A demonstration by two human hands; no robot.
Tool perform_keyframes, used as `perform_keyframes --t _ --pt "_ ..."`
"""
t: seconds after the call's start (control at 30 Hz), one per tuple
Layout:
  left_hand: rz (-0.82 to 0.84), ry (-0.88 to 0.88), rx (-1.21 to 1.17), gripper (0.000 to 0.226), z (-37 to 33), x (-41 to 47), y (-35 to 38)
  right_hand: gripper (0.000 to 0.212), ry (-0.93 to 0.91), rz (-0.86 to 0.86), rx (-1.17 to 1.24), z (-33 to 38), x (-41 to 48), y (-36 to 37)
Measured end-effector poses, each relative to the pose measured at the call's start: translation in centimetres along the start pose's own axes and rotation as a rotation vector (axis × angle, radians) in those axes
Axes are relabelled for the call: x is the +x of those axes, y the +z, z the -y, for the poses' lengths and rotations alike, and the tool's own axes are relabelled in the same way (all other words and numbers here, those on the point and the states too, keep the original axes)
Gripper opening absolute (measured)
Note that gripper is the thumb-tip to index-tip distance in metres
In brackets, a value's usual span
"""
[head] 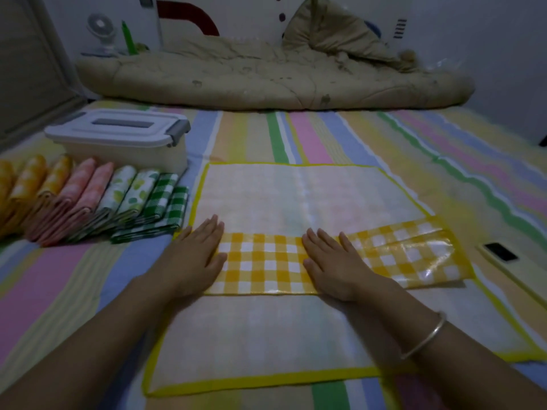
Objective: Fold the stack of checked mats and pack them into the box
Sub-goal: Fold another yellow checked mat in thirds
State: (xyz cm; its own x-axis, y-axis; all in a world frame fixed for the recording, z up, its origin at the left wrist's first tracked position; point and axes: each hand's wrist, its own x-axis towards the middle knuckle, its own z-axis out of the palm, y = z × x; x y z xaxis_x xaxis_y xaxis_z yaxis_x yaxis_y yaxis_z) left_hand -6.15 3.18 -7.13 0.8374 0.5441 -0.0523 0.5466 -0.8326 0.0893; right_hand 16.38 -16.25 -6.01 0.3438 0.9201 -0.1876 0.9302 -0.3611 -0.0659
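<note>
A yellow-and-white checked mat (263, 263) lies before me as a folded strip across a larger mat (296, 196) that shows its pale underside and yellow border. My left hand (196, 254) presses flat on the strip's left end. My right hand (334, 263) presses flat on its middle, and the strip's glossy right end lifts a little. A row of folded mats (88, 199), yellow, pink, leaf-print and green checked, leans at the left. Behind that row stands the white box (124, 143) with its grey-latched lid closed.
Everything lies on a bed with a striped pastel sheet (325, 137). A rumpled beige quilt (266, 75) and a pillow fill the far end. A phone (501, 252) lies at the right. A small fan (102, 34) stands at the back left.
</note>
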Motion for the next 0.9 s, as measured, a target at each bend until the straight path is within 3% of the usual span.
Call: perform_keyframes --t 0.1,0.2,0.33,0.43,0.53,0.73,0.8,0.9 --pt "-0.148 -0.052 0.034 0.066 -2.9 -2.5 -0.9 0.059 -0.005 -0.02 -0.02 0.8 -0.9 0.5" --pt "-0.267 0.033 -0.05 0.061 -8.4 -2.8 -1.3 0.067 0.016 -0.048 -0.018 2.1 -0.8 1.1" --pt "-0.18 0.118 -0.006 0.063 -14.1 -1.2 0.4 0.087 -0.008 -0.081 0.02 3.2 -1.3 1.7" --pt "-0.186 0.053 -0.071 0.084 -14.0 -0.6 2.8 0.086 -0.027 -0.086 0.031 2.3 -1.5 2.0" --pt "-0.19 0.04 -0.111 0.084 -13.6 -0.7 4.0 0.098 -0.068 -0.083 -0.017 0.2 -2.3 2.0" --pt "-0.172 0.012 -0.144 0.084 -13.5 -0.6 4.0 0.117 0.098 -0.127 -0.061 -7.6 -4.8 1.9" --pt "-0.17 0.01 -0.151 0.085 -13.5 -0.6 4.0 0.11 0.183 -0.122 -0.048 -10.4 -5.3 1.6" --pt "-0.169 0.009 -0.147 0.086 -13.5 -0.6 4.0 0.073 0.316 -0.1 -0.017 -12.9 -5.8 1.4"
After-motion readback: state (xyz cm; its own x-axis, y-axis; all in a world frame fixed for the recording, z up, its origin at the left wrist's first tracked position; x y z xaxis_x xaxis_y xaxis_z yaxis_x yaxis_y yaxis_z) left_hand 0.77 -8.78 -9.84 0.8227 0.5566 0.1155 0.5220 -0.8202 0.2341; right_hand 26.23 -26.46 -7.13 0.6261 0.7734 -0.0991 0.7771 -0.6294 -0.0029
